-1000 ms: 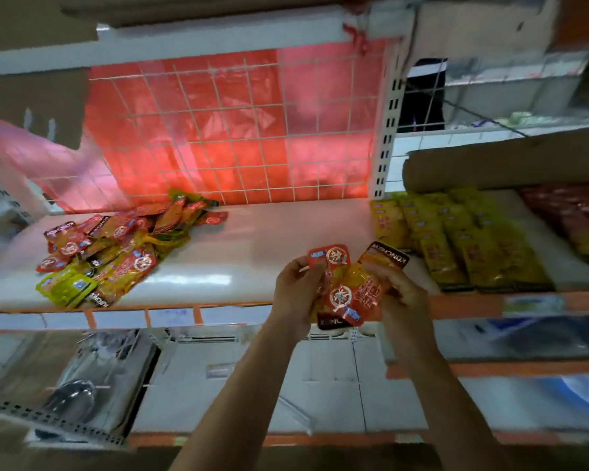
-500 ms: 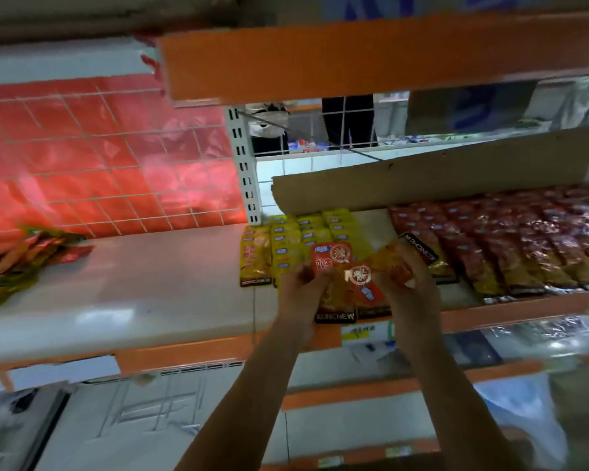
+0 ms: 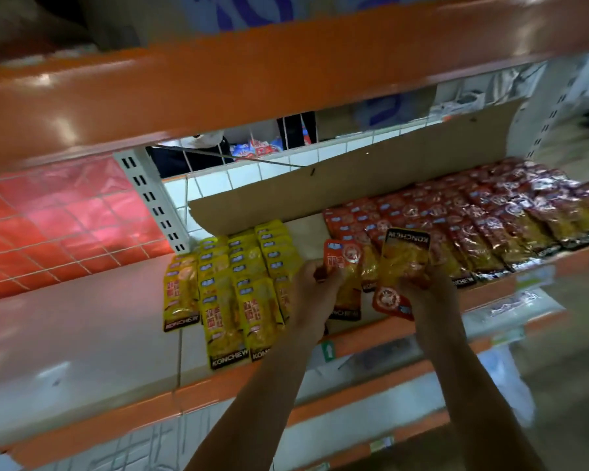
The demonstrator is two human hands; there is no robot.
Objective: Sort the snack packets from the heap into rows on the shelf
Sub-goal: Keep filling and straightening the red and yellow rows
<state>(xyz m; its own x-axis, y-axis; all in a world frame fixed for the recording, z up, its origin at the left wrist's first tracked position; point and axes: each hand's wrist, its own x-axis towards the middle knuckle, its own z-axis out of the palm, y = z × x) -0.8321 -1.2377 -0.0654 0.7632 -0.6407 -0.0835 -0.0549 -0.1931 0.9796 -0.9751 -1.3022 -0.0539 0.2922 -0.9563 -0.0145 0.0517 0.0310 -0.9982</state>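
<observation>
Orange packet (image 3: 343, 261) — gripped in left hand (image 3: 312, 290) | upside-down packet (image 3: 403, 263) — gripped in right hand (image 3: 429, 295)

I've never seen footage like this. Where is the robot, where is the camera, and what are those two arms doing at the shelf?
There is no robot here. The arms belong to a person, and a single camera worn on their head looks forward and down at the hands, so every picture comes from that one view. The left hand grips an orange packet. The right hand grips a second packet, turned upside down. On the shelf lie neat rows of yellow packets and, further right, red packets. A cardboard strip stands behind the rows.
</observation>
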